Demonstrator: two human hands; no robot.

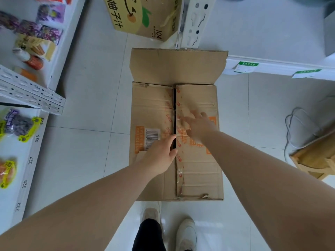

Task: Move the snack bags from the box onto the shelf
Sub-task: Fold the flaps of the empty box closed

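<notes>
Both arms reached forward and down, nearly straight, to the box [199, 178] on the floor in front of the person's shoes [186, 230]. The left hand [161, 153] lay palm down on the left flap [150, 109]. Its fingers were bent toward the dark seam [175, 98] between the two closed flaps, and its thumb lay at the same edge. The fingertips reached the seam, but I cannot tell whether they hooked the flap's edge or only touched it.

The right hand [197, 125] lay just beyond and to the right of the left one, across the seam, on the right flap [197, 165]. Its fingers were spread and fairly straight, pointing away from the body; the hand was blurred. It held nothing.

Beyond both hands the far flap [177, 66] stood folded back. The two closed flaps under the hands hid what was in the box.

Well to the left of the left arm ran the shelf [27, 169], with snack bags [17, 124] lying on it. A yellow carton [137, 15] stood far beyond the hands, past the box.
</notes>
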